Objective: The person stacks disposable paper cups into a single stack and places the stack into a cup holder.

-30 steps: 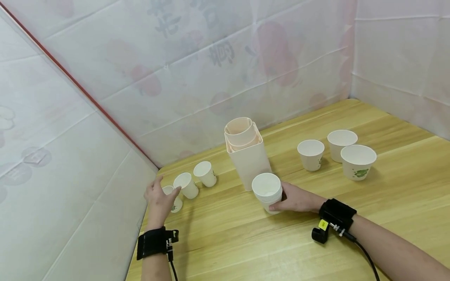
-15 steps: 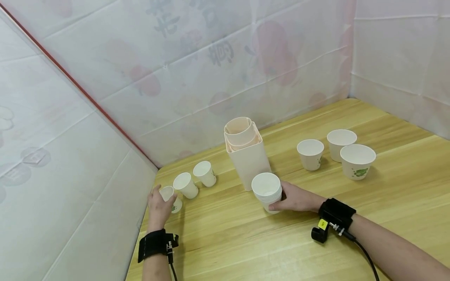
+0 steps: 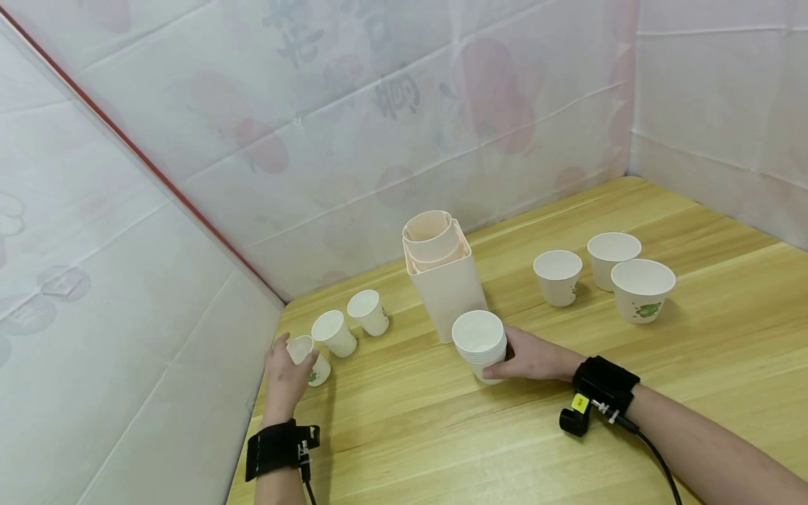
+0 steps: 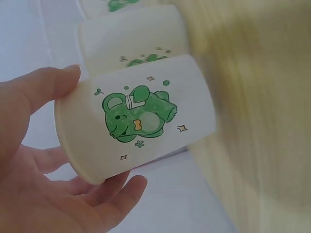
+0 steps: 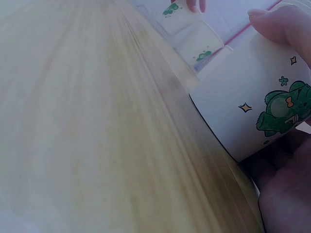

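My left hand (image 3: 287, 375) grips the nearest white paper cup (image 3: 321, 372) of the left row, thumb on one side and fingers on the other. In the left wrist view this cup (image 4: 141, 116) shows a green bear print, and the thumb lies near its rim. At mid-table my right hand (image 3: 536, 358) holds a stack of nested paper cups (image 3: 477, 337) upright, thumb in front. The right wrist view shows the lowest cup of that stack (image 5: 233, 97) with the same bear print. Two more paper cups, a middle one (image 3: 339, 340) and a far one (image 3: 374, 317), continue the left row.
A tall, pale pink square container (image 3: 448, 294) with a round sleeve inside stands right behind the stack. Three wider paper cups, one (image 3: 558, 284), another (image 3: 606, 270) and a third with a green print (image 3: 637, 301), stand at right. White sheeting (image 3: 353, 154) encloses the wooden table (image 3: 410, 449).
My left hand has come down from above onto the nearest left cup and taken hold of it. That cup has shifted slightly right and toward me. The right hand stays put with its stack.
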The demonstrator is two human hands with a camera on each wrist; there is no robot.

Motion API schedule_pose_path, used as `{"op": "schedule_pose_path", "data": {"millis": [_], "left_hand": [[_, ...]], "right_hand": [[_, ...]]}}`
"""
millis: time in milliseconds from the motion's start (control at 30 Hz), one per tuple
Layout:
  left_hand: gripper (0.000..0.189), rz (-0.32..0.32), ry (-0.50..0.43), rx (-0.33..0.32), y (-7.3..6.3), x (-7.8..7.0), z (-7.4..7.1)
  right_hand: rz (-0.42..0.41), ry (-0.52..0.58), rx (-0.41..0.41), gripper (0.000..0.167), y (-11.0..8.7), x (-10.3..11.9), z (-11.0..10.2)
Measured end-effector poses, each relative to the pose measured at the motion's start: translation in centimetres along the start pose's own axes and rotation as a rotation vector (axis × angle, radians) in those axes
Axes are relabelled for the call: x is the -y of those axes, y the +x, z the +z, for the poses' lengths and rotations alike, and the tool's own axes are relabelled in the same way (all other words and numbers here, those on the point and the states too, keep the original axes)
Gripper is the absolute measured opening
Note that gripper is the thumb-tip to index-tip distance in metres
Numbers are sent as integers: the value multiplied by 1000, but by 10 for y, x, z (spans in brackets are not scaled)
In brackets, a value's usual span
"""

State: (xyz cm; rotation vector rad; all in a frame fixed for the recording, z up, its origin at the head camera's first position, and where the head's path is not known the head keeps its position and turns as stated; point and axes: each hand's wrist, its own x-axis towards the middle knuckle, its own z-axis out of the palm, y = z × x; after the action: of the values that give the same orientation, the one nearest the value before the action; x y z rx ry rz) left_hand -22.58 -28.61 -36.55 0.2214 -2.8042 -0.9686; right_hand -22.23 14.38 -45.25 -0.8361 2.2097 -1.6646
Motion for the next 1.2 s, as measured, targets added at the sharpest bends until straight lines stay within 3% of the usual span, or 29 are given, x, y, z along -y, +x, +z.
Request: {"op": "schedule_pose_path", "data": {"millis": [233,500,733,1033,1200], "left_hand": [[77,57,-12,-44,-8,-17,-5],[78,141,-41,-90,-22,-53,-8],[77,262,-31,-110,-36,-84,-5],[73,484,-12,-145,-55,-118,10],[74,545,-34,-110,-65,-136,20]], "right_hand": [[3,-1,-3,73,-1,-1,0],[6,4,3,72,0,-2,0],[0,15,5,74,1,-2,0],[-2,3,8,73,1,-4,0],[-6,3,12,71,1,-4,0]]}}
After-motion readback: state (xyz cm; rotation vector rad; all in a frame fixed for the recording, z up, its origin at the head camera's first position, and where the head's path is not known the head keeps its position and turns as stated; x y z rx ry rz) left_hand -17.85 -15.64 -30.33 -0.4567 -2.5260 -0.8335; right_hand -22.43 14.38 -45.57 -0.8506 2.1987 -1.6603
